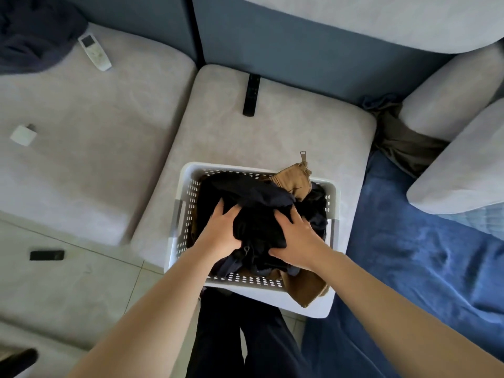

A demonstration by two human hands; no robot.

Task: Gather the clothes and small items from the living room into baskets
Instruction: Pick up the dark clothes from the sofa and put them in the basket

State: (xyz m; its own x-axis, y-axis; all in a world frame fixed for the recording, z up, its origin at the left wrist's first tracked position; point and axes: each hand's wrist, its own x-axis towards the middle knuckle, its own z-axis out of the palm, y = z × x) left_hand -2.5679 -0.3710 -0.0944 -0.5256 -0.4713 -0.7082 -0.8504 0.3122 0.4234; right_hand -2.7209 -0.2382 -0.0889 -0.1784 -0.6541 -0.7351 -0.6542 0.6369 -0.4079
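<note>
1. Pressing down is the step judged to be in hand: a dark navy and black bundle of soft clothes point(259, 222) is pushed into a white perforated plastic laundry basket point(188, 197) at lower centre of the frame.
2. The left hand point(222, 233) is laid on the bundle's left side with fingers spread and fairly straight; the right hand point(296, 236) is set on its right side, fingers curled into the cloth, seemingly gripping a fold.
3. Even pressure toward the basket's middle is advised, so that the basket, set on a pale grey sofa cushion point(272, 137), is not tipped.
4. A tan zippered garment point(293, 181) is draped over the far rim and again over the near right corner; tucking it in would serve well.
5. The bundle is seen crumpled, matte and limp, heaped near rim level.
6. Still ungathered: a white remote control point(95, 52) at upper left, a slim black remote control point(251, 94) above the basket, and an olive-brown cloth point(403, 143) at right.
</note>
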